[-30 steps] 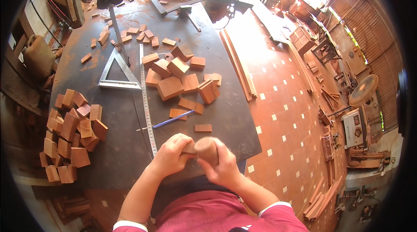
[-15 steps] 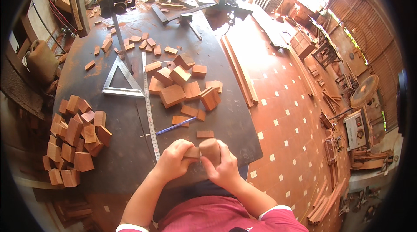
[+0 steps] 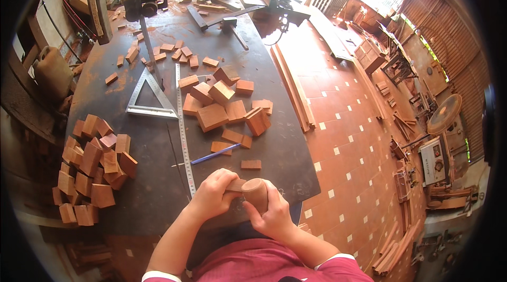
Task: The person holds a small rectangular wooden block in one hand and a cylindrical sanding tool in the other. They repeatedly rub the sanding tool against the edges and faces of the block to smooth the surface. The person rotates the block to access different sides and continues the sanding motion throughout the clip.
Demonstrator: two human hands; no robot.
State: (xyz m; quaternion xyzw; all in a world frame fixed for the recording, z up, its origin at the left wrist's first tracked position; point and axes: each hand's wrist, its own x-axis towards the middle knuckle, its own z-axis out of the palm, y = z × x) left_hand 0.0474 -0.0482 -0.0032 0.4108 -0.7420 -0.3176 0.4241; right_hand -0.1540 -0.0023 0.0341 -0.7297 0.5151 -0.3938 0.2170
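Note:
Close to the near edge of the dark table, my left hand (image 3: 210,197) grips a small wooden block (image 3: 235,186) between thumb and fingers. My right hand (image 3: 274,214) is wrapped round a wooden cylinder (image 3: 256,193), its round end face up. Block and cylinder meet side to side, or nearly so; the fingers hide part of both. Just beyond the hands lies a small flat wooden block (image 3: 251,165). A blue pen (image 3: 215,153) rests across a steel ruler (image 3: 182,134). Past them, a heap of wooden blocks (image 3: 212,117) sits mid-table.
Another pile of wooden blocks (image 3: 91,168) stands at the table's left edge. A metal set square (image 3: 150,97) lies beside an upright saw blade (image 3: 148,44). Small offcuts (image 3: 179,52) are scattered farther back. Long boards (image 3: 290,89) lie along the right side.
The cylinder has tipped slightly in my right hand, showing more of its end face. The block in my left hand has turned a little against it. The view has shifted slightly.

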